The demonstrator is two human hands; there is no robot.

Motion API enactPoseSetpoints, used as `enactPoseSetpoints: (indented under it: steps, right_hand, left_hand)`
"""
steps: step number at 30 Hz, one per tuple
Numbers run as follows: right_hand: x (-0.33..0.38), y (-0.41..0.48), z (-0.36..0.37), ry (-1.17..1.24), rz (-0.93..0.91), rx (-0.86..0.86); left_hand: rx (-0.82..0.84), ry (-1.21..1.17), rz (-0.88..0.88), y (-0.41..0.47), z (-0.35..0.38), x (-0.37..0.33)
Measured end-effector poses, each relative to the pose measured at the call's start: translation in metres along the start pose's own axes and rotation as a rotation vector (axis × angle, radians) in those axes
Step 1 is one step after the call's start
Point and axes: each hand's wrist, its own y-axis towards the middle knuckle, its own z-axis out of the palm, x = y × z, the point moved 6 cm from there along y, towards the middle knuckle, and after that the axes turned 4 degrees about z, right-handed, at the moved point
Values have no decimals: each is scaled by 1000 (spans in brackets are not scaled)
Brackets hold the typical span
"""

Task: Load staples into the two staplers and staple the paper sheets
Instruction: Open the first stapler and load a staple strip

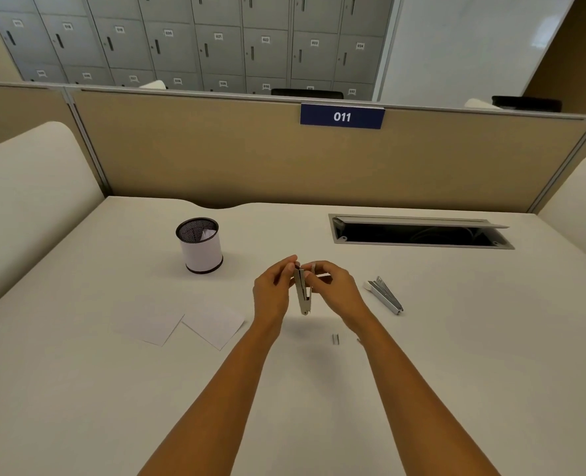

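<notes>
Standing upright (hinge down) — stapler (301, 297) pinched by left hand (272, 292) and right hand (336, 286).

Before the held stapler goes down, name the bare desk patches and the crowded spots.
Bare: the desk front left, below the sheets; the stretch between cup and hatch; the right side past the second stapler. Crowded: around left hand, right hand, held stapler and staples.

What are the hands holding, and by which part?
A small open stapler, held upright. The left hand and the right hand both pinch its upper end; the lower end hangs free.
</notes>
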Motion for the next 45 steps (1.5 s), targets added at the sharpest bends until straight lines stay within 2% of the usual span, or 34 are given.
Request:
enactPoseSetpoints:
  steps: [6,16,33,35,37,38,42,45]
  right_hand:
    - [7,1,1,-110,-43,-8]
    - [12,-3,-5,-87,-15,-109]
    - [29,-12,9,48,-65,-297]
    - [22,-12,-3,152,-19,-413]
    - [4,-12,-29,337,134,-575]
    - [-5,-12,-37,411,193,-588]
    - [-14,-5,-36,707,307,-401]
    - [-15,-4,-36,806,318,-367]
  left_hand:
    - [39,21,28,-3,-1,-2]
    - [181,28,-18,1,5,0]
    - [-107,25,28,-4,9,-9]
    - [-178,-96,-21,-4,2,-8]
    - [-255,-314,-94,-2,-8,-2]
    - [-278,-384,-115,-1,-13,1]
    - [-286,-637,-158,1,-14,4]
    - [-290,-731,-231,-1,-13,11]
